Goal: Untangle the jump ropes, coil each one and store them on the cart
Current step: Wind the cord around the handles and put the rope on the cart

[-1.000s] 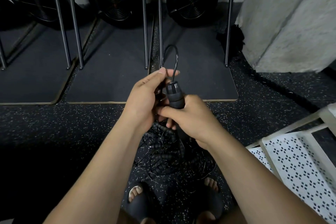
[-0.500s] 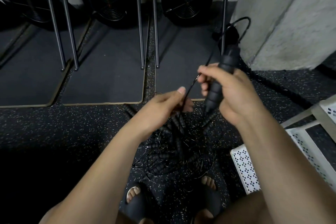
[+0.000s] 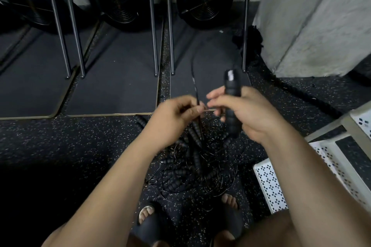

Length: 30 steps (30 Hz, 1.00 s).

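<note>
Head view: looking down past both forearms at a dark speckled floor (image 3: 80,146), with a heap of black jump ropes between the hands and the feet (image 3: 148,220).
Right hand (image 3: 249,112): fingers wrapped round a black foam handle (image 3: 231,84), held roughly upright, its top end pointing away from the person.
Left hand (image 3: 172,118): thumb and fingertips pinch a thin cord (image 3: 194,84) just left of the handle.
Cord: it rises from the left hand's pinch over the far mat (image 3: 112,86). Its far run is too faint to follow, so I cannot tell where it meets the handle.
Pile (image 3: 196,172): beaded ropes, thin cords and more handles knotted together on the floor, near the person and just below the hands.
Cart (image 3: 269,182): white, with perforated shelves, near on the right. No rope shows on the part in view.
Stage: probably early, with one rope being teased out and nothing coiled yet.
Risk, tightening: a hard pull on the pinched cord could cinch the loops below into knots.
Risk, dragging: if this rope threads through others, lifting it may haul the whole pile up.
Risk, snagging: a swinging loop could catch on the metal posts (image 3: 153,46) standing on the far mats.
Risk, feet: both stand beside the pile, and a trapped strand would block the pull.
</note>
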Each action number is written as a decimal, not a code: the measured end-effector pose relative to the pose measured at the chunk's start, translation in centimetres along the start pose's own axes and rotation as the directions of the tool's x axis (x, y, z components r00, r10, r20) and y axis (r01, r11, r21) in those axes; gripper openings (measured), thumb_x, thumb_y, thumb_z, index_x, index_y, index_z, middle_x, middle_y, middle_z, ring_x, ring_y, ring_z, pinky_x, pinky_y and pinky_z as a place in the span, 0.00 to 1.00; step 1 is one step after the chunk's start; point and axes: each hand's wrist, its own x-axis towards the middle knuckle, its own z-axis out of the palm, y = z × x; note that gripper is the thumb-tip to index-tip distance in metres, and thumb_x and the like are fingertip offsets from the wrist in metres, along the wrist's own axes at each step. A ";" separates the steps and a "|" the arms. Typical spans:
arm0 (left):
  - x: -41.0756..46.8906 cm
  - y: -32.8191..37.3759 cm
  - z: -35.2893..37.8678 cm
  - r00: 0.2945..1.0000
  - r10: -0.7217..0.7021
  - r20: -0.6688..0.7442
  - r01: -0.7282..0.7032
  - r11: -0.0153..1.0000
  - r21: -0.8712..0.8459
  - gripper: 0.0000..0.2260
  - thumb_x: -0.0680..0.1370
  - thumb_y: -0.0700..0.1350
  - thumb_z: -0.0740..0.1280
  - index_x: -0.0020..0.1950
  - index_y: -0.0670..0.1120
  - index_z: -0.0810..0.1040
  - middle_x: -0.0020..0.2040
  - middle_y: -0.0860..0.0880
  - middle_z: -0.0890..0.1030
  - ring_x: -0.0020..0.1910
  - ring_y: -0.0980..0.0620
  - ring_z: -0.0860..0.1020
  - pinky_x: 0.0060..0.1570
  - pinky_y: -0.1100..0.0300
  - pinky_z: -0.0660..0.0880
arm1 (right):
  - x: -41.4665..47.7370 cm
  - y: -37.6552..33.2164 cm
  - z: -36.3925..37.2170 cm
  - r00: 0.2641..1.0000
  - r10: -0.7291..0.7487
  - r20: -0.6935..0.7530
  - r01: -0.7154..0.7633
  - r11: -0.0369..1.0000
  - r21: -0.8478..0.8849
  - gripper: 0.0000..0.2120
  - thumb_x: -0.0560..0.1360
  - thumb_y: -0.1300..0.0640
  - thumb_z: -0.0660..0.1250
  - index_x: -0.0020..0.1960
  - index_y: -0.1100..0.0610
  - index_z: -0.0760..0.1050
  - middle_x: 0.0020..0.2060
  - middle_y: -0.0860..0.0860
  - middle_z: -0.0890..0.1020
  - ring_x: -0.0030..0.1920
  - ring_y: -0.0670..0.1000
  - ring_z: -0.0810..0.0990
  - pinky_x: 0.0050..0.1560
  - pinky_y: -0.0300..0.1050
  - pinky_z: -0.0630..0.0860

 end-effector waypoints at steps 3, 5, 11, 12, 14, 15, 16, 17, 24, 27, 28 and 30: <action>0.2 0.5 -1.1 0.986 -0.004 -0.167 -0.029 0.981 -0.192 0.06 0.84 0.43 0.70 0.50 0.43 0.84 0.46 0.49 0.87 0.43 0.57 0.81 0.46 0.63 0.74 | -0.2 1.0 1.5 0.992 0.051 0.112 -0.037 0.992 -0.123 0.10 0.77 0.68 0.74 0.57 0.60 0.84 0.45 0.57 0.88 0.39 0.50 0.83 0.36 0.42 0.76; 0.3 0.6 -1.6 0.971 -0.046 -0.234 -0.028 0.952 -0.305 0.05 0.85 0.42 0.69 0.52 0.43 0.84 0.46 0.48 0.87 0.43 0.56 0.82 0.44 0.65 0.75 | -0.1 1.4 2.3 0.990 0.064 0.128 -0.044 0.987 -0.152 0.11 0.76 0.67 0.74 0.57 0.60 0.84 0.43 0.56 0.87 0.39 0.50 0.84 0.37 0.43 0.77; 0.4 0.3 -3.0 0.952 -0.153 -0.266 -0.018 0.838 -0.545 0.06 0.86 0.44 0.68 0.56 0.46 0.85 0.49 0.47 0.85 0.45 0.52 0.80 0.43 0.59 0.72 | 0.1 2.4 3.2 0.994 0.030 0.101 0.008 0.935 -0.356 0.04 0.76 0.60 0.76 0.51 0.57 0.84 0.40 0.55 0.89 0.43 0.57 0.89 0.47 0.53 0.82; 0.5 0.2 -3.2 0.944 -0.165 -0.284 -0.020 0.835 -0.550 0.06 0.86 0.44 0.68 0.56 0.45 0.85 0.49 0.47 0.85 0.45 0.52 0.80 0.42 0.60 0.72 | 0.1 2.5 3.3 0.995 0.025 0.093 0.010 0.933 -0.360 0.03 0.77 0.60 0.75 0.50 0.58 0.83 0.40 0.55 0.89 0.43 0.56 0.89 0.49 0.54 0.83; 0.6 0.1 -3.3 0.924 -0.194 -0.330 -0.013 0.846 -0.534 0.06 0.86 0.45 0.68 0.55 0.45 0.84 0.49 0.47 0.86 0.44 0.53 0.81 0.42 0.60 0.72 | -0.1 2.4 3.4 0.996 0.017 0.092 0.016 0.940 -0.341 0.04 0.77 0.62 0.75 0.51 0.60 0.82 0.41 0.55 0.89 0.42 0.53 0.90 0.51 0.55 0.84; 0.6 -0.1 -3.3 0.911 -0.215 -0.353 -0.002 0.852 -0.523 0.07 0.86 0.46 0.68 0.55 0.45 0.85 0.49 0.46 0.86 0.44 0.53 0.81 0.42 0.60 0.72 | -0.1 2.3 3.4 0.995 0.011 0.097 0.021 0.944 -0.329 0.04 0.77 0.62 0.75 0.51 0.61 0.82 0.41 0.56 0.89 0.41 0.53 0.90 0.50 0.54 0.84; 0.6 -0.2 -3.4 0.899 -0.240 -0.366 0.019 0.857 -0.515 0.08 0.85 0.47 0.69 0.55 0.44 0.85 0.49 0.46 0.86 0.44 0.52 0.82 0.44 0.58 0.72 | -0.2 2.1 3.4 0.995 0.004 0.100 0.028 0.949 -0.315 0.05 0.77 0.63 0.75 0.51 0.62 0.82 0.41 0.56 0.89 0.41 0.53 0.90 0.49 0.53 0.84; 0.6 -0.3 -3.4 0.889 -0.271 -0.370 0.049 0.859 -0.510 0.11 0.85 0.50 0.69 0.55 0.44 0.85 0.48 0.46 0.86 0.45 0.51 0.83 0.45 0.56 0.72 | -0.4 1.9 3.4 0.995 -0.004 0.102 0.034 0.955 -0.294 0.05 0.76 0.64 0.75 0.51 0.63 0.82 0.41 0.56 0.89 0.41 0.53 0.89 0.47 0.51 0.84; 0.3 -0.1 -1.2 0.937 -0.348 -0.009 0.322 0.875 -0.362 0.15 0.84 0.45 0.59 0.60 0.48 0.85 0.54 0.50 0.89 0.57 0.48 0.86 0.56 0.52 0.73 | -1.1 -1.0 2.2 0.993 -0.117 0.023 0.113 0.983 0.146 0.02 0.79 0.66 0.73 0.50 0.64 0.80 0.43 0.61 0.87 0.36 0.53 0.83 0.37 0.42 0.79; 0.0 -0.3 0.5 0.963 -0.228 0.146 0.256 0.941 -0.220 0.11 0.83 0.37 0.66 0.59 0.48 0.85 0.54 0.56 0.88 0.55 0.54 0.83 0.56 0.57 0.74 | -1.5 -2.2 1.8 0.990 -0.135 -0.030 0.138 0.931 0.337 0.04 0.79 0.65 0.72 0.49 0.59 0.78 0.42 0.59 0.87 0.35 0.51 0.81 0.36 0.41 0.77; -0.2 -0.4 1.0 0.964 -0.205 0.170 0.239 0.947 -0.214 0.10 0.83 0.36 0.67 0.57 0.47 0.85 0.51 0.57 0.87 0.52 0.59 0.82 0.55 0.62 0.75 | -1.6 -2.5 1.5 0.990 -0.135 -0.047 0.142 0.911 0.388 0.04 0.80 0.65 0.72 0.49 0.58 0.78 0.42 0.58 0.87 0.35 0.50 0.81 0.36 0.40 0.77; -0.5 -0.5 1.8 0.965 -0.174 0.194 0.209 0.961 -0.178 0.07 0.83 0.36 0.70 0.54 0.47 0.85 0.48 0.58 0.85 0.47 0.63 0.81 0.50 0.69 0.74 | -1.6 -2.8 1.1 0.989 -0.129 -0.078 0.150 0.875 0.461 0.05 0.80 0.65 0.72 0.49 0.57 0.78 0.43 0.57 0.87 0.35 0.49 0.81 0.36 0.40 0.77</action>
